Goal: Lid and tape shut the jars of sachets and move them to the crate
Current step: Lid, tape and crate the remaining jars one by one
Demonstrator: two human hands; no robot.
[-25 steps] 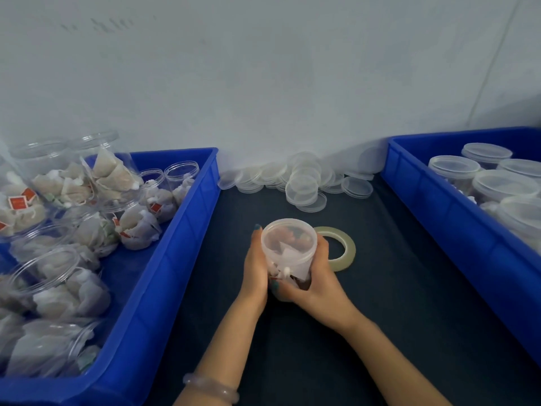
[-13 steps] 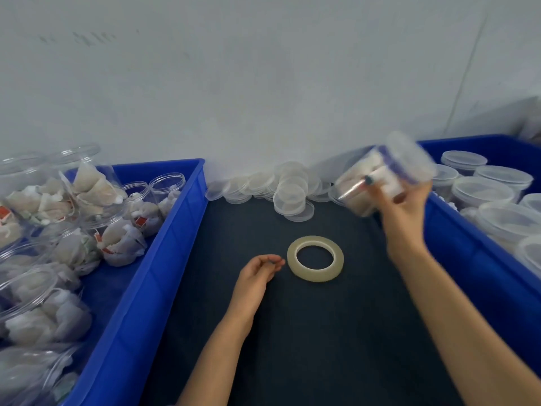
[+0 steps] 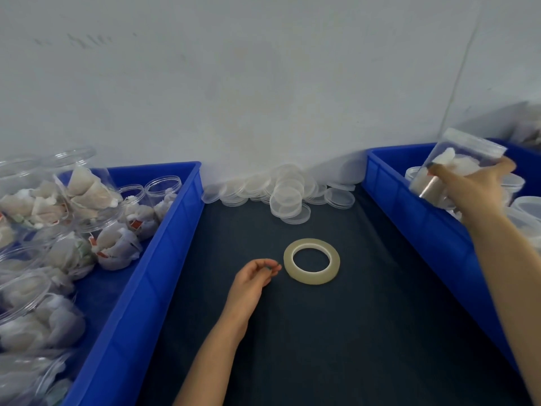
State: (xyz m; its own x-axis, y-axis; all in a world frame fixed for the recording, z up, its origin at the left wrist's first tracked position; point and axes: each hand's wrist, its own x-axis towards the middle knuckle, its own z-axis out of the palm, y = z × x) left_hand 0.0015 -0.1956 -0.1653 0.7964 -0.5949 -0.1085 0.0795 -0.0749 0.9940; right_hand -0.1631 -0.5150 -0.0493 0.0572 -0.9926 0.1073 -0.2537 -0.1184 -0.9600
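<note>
My right hand (image 3: 477,189) grips a lidded clear jar of sachets (image 3: 459,159), tilted, in the air over the blue crate on the right (image 3: 409,200). Several lidded jars (image 3: 524,205) stand inside that crate, partly hidden by my arm. My left hand (image 3: 254,278) rests on the dark mat with its fingers curled together and nothing in them, just left of the roll of clear tape (image 3: 311,260). A blue crate on the left (image 3: 164,250) holds several open jars of sachets (image 3: 87,194).
A heap of clear loose lids (image 3: 285,191) lies at the back of the dark mat (image 3: 336,332), against the white wall. The two crates flank the mat on both sides.
My right hand lifted the lidded jar off the mat and carried it right, over the right crate. My left hand let go of the jar and settled beside the tape roll.
</note>
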